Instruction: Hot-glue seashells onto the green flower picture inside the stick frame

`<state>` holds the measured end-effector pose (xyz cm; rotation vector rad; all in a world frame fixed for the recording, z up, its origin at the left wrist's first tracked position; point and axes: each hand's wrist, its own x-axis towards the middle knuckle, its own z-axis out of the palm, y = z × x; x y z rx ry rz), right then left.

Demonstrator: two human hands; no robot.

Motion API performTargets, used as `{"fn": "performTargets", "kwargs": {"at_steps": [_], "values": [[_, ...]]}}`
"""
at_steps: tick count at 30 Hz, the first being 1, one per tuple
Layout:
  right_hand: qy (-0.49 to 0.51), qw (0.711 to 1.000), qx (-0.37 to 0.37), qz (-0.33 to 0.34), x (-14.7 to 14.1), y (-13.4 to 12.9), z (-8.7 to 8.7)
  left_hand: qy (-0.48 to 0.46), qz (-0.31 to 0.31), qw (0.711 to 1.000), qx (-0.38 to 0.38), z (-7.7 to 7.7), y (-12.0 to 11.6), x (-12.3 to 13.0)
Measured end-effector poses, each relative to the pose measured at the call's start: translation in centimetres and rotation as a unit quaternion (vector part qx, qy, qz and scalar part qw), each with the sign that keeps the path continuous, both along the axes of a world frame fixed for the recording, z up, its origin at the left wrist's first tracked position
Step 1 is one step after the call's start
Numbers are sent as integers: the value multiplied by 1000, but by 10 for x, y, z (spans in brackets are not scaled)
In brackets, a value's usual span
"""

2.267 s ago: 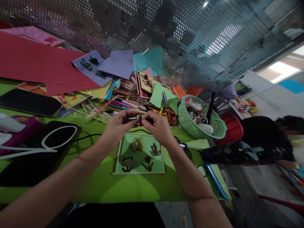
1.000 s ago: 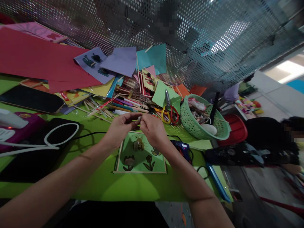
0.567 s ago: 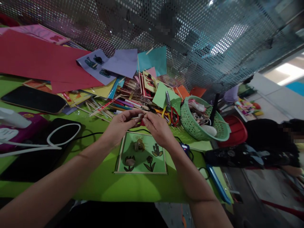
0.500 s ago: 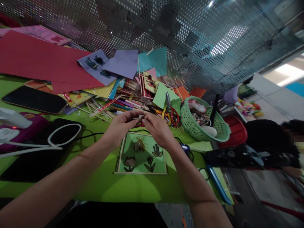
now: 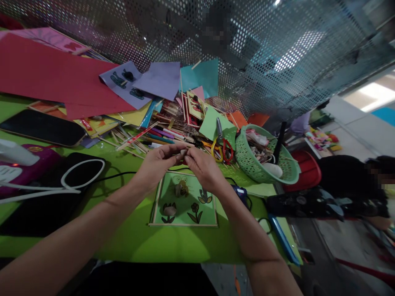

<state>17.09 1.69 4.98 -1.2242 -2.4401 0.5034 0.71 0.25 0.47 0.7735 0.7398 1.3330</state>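
Both hands meet over the top edge of a green picture card (image 5: 182,213) framed with thin sticks. A small pale piece (image 5: 183,152), perhaps a pebble, is pinched between the fingertips of my left hand (image 5: 159,162) and my right hand (image 5: 202,164). Its exact kind is too small to make out. On the card sit a bee-like figure (image 5: 181,189) with stones for a body, a stone tulip (image 5: 169,209) and a drawn flower (image 5: 194,211). Another flower (image 5: 204,196) lies partly near my right wrist.
Beyond my hands are scissors (image 5: 219,129), markers, wooden sticks and coloured paper. A green basket (image 5: 265,179) of stones and scraps stands right, beside a red container (image 5: 305,170). At left lie a phone (image 5: 43,127), a purple power strip (image 5: 46,164) and white cable. Another person is at right.
The hands stay together at the same spot, with only slight finger movement around the small pale piece. The view has shifted very slightly.
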Motion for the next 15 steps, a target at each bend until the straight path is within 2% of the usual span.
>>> {"fn": "performTargets", "kwargs": {"at_steps": [15], "values": [[21, 998, -56, 5, 5, 1, 5, 8, -15, 1000, -9, 2, -1, 0]]}}
